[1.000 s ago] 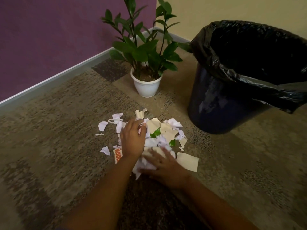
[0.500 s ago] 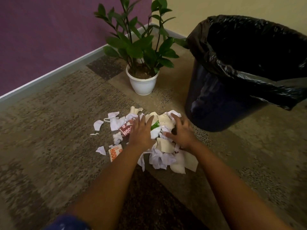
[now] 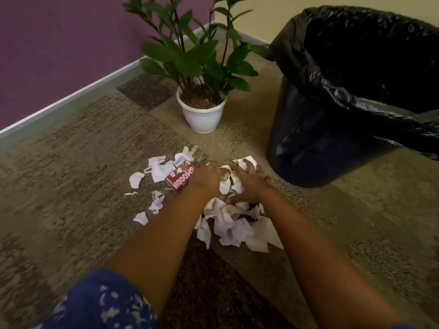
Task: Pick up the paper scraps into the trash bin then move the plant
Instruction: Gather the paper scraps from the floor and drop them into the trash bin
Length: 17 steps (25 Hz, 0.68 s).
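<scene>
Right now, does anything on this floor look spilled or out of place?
Yes. Torn paper scraps lie strewn on the carpet near the plant pot and the trash bin; a red wrapper lies among them, small pieces apart at the left. Pot and bin stand upright.

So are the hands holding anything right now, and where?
Cannot tell. Left hand and right hand both lie on the far part of the paper scraps, fingers bent over them; nothing is lifted.

Dim, warm, soft indoor light; shadows faint. Pale glare streaks the glossy black plastic bin liner (image 3: 370, 108), upper right. Motion blur smears the left hand (image 3: 206, 179), right hand (image 3: 248, 185) and white paper scraps (image 3: 228, 224); frame edges bend.
</scene>
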Tool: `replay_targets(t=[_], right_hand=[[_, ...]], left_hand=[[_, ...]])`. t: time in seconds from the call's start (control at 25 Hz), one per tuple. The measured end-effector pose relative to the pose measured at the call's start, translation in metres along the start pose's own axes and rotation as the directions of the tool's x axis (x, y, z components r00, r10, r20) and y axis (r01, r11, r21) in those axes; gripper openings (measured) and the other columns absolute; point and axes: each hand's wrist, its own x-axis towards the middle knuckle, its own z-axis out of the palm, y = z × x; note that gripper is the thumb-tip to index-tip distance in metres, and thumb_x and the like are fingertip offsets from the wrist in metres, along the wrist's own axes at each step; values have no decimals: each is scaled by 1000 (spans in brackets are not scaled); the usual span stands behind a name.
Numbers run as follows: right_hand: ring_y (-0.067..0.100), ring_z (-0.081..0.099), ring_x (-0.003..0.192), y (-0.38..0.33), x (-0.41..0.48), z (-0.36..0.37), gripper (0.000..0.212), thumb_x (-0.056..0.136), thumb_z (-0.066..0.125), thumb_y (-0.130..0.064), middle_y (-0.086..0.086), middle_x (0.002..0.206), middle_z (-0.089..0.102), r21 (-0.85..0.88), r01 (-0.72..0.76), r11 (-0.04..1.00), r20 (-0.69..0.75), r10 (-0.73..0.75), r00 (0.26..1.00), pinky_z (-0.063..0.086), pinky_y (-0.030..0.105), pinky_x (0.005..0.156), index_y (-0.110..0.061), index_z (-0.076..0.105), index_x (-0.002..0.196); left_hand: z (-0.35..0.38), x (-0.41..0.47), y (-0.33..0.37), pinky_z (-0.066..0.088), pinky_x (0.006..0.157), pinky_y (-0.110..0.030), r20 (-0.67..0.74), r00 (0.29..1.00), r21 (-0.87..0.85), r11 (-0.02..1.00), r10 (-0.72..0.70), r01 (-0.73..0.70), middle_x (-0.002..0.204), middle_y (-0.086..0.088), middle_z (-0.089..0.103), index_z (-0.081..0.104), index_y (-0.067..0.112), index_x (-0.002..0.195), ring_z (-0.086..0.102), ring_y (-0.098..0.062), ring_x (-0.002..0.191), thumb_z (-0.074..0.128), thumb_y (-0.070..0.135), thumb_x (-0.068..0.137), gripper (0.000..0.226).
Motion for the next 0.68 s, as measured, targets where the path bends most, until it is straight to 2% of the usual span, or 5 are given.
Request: replay_targets(t=[0.2, 0.32, 0.44, 0.6, 0.68], right_hand=[[26, 20, 144, 19, -17, 2, 89, 75, 78, -35, 6, 156, 25, 143, 101, 985, -205, -70, 976, 24, 36, 116, -24, 31, 149], [22, 36, 136, 27, -29, 2, 70, 79, 75, -26, 6, 149, 38, 155, 151, 976, -261, -107, 959, 28, 22, 107, -20, 44, 142], [23, 48, 128, 28, -40, 5, 52, 83, 67, -15, 6, 142, 49, 147, 134, 980, -348, -76, 935, 34, 25, 103, -17, 55, 133], [26, 53, 124, 30, -52, 11, 46, 86, 61, -14, 5, 141, 51, 157, 83, 984, -392, -15, 920, 44, 34, 102, -21, 57, 131], [27, 51, 126, 29, -55, 13, 49, 86, 63, -22, 5, 144, 46, 141, 42, 989, -338, 8, 941, 43, 35, 102, -24, 54, 134]], left_hand=[[1, -12, 6, 41, 104, -35, -77, 997, -179, 984, -5, -9, 139, -10, 44, 55, 23, 130, 45, -28, 128, 69, 21, 81, 51], [4, -19, 17, 43, 101, -38, -82, 996, -167, 986, -31, 17, 135, -13, 49, 53, 21, 132, 46, -31, 125, 63, 35, 84, 51], [8, -20, 36, 45, 96, -39, -66, 992, -85, 991, -107, 102, 129, -15, 54, 53, 15, 128, 52, -32, 120, 57, 35, 87, 45], [12, -19, 49, 41, 101, -42, -23, 992, -113, 986, -124, 121, 145, -18, 33, 39, 4, 137, 31, -36, 137, 57, 29, 90, 56], [12, -18, 49, 45, 95, -38, -24, 997, -140, 988, -74, 70, 141, -18, 39, 35, 6, 139, 44, -33, 129, 54, 24, 93, 53]])
